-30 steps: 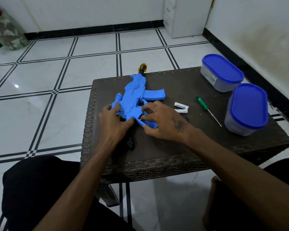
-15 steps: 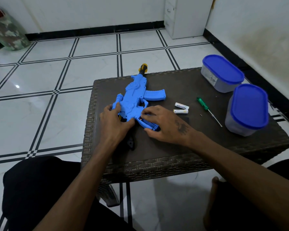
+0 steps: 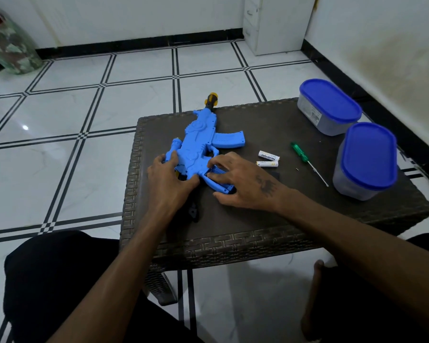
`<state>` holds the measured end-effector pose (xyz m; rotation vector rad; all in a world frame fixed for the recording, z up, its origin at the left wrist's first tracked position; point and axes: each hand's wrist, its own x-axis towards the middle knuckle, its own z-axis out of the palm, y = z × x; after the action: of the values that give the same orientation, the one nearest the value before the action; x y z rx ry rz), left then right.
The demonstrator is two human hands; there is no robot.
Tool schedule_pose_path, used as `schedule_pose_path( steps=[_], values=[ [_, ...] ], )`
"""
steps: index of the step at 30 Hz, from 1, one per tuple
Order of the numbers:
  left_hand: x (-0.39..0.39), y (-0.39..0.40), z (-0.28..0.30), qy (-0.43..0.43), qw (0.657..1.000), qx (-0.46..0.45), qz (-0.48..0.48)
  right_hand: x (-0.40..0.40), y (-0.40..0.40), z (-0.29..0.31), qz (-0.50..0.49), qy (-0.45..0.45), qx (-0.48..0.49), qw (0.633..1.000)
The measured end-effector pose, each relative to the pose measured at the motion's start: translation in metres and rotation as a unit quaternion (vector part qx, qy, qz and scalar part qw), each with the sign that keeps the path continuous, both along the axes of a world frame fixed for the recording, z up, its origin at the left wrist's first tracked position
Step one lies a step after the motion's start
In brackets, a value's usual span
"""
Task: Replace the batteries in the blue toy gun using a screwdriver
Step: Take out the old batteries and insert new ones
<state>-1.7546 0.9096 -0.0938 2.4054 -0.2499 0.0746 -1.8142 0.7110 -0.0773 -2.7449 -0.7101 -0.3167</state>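
Note:
The blue toy gun (image 3: 203, 144) lies flat on the dark woven table (image 3: 258, 219), its yellow-and-black muzzle past the far edge. My left hand (image 3: 169, 179) grips the gun's rear body, thumb and fingers curled round it. My right hand (image 3: 240, 184) rests over the grip, fingertips pressing at the open battery slot. Two white batteries (image 3: 268, 160) lie just right of my right hand. A green-handled screwdriver (image 3: 307, 162) lies further right, with a tiny screw (image 3: 297, 169) beside its shaft.
Two grey containers with blue lids stand on the table's right side, one at the far corner (image 3: 328, 106), one nearer (image 3: 367, 160). A black piece (image 3: 193, 211) lies on the table beneath my left wrist. My legs flank the table on a white tiled floor.
My right hand's fingers have shifted a little over the gun's grip. The left hand and the gun have stayed in place.

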Motion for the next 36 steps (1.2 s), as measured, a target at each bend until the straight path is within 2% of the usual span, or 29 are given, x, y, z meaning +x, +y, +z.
schedule_pose_path(
  steps=[9, 16, 20, 31, 36],
  values=[
    [-0.002, 0.0, 0.001, 0.0, 1.0, -0.007, -0.005, -0.002, -0.002, -0.001, 0.005, -0.016, 0.007, 1.0],
    [0.0, 0.0, 0.0, 0.008, 1.0, -0.003, -0.005, -0.005, -0.004, 0.012, -0.006, 0.037, 0.034, 0.999],
    [0.002, 0.002, -0.001, 0.015, 1.0, -0.003, -0.007, -0.009, -0.007, 0.001, -0.009, 0.069, -0.01, 0.998],
    [0.003, 0.003, -0.002, 0.004, 1.0, 0.018, -0.009, -0.004, -0.003, 0.024, -0.059, 0.082, 0.119, 0.988],
    [0.006, 0.004, -0.002, 0.003, 1.0, 0.017, -0.019, 0.006, 0.001, 0.021, -0.053, 0.101, 0.096, 0.989]
  ],
)
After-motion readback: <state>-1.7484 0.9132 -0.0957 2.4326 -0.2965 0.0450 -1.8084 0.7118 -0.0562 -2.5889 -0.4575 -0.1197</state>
